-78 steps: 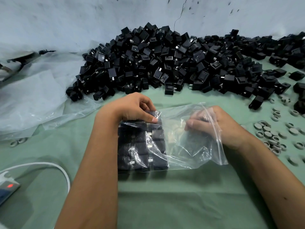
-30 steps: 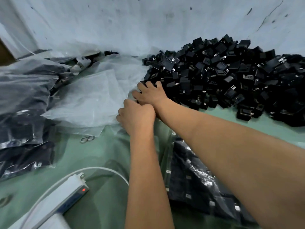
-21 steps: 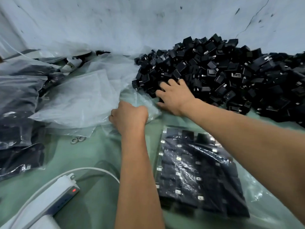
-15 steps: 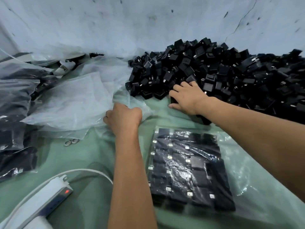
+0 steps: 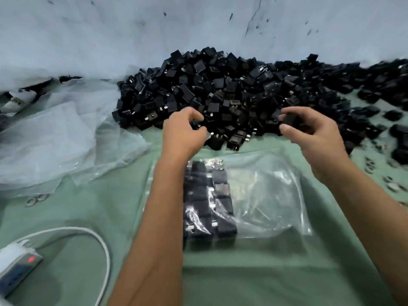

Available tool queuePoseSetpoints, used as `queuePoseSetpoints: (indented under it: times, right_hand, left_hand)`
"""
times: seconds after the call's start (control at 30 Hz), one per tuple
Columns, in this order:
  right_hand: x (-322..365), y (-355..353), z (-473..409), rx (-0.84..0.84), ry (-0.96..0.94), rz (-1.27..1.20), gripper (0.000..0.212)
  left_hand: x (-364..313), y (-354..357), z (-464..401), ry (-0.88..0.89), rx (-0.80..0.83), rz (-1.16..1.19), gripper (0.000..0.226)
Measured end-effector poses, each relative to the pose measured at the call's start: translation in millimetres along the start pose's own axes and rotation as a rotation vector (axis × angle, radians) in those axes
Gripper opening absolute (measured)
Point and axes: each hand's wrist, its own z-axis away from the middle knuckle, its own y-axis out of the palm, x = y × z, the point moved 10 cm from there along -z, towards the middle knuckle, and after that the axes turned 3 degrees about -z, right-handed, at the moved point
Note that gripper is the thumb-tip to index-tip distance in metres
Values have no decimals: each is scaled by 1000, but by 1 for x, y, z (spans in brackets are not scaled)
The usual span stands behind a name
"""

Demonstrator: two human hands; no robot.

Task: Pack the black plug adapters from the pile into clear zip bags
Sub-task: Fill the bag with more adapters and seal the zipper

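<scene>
Both hands at near edge of adapter pile (image 5: 231,96). Left hand (image 5: 183,133) fingers curled round adapters; right hand (image 5: 309,131) fingers pinch one. Part-filled zip bag (image 5: 265,195) flat on bench (image 5: 254,279), below hands.

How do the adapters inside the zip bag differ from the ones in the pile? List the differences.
The bagged adapters lie flat in tidy rows; the pile adapters are jumbled at all angles. The bagged adapters sit under the clear plastic of the zip bag; the pile adapters are uncovered. The bagged adapters are few; the pile adapters are far more, heaped against the wall. Both are black and squarish.
</scene>
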Motion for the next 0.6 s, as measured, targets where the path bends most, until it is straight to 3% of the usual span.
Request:
queuePoseSetpoints:
  times: [0.13,0.27,0.4,0.5,0.6]
  right_hand:
    - [-41,-38,40,-27,143,-26,39]
    - [-54,-37,57,69,154,-65,28]
    - [-48,-18,63,310,208,-131,11]
    - [-47,-1,73,518,271,-116,26]
    - [-42,15,96,839,352,-160,40]
  left_hand:
    - [-80,80,37,425,387,-52,37]
    - [-102,114,66,498,620,-39,56]
    - [-104,123,76,500,715,-126,54]
    - [-104,123,75,501,690,-113,33]
    - [-102,121,71,501,648,-96,23]
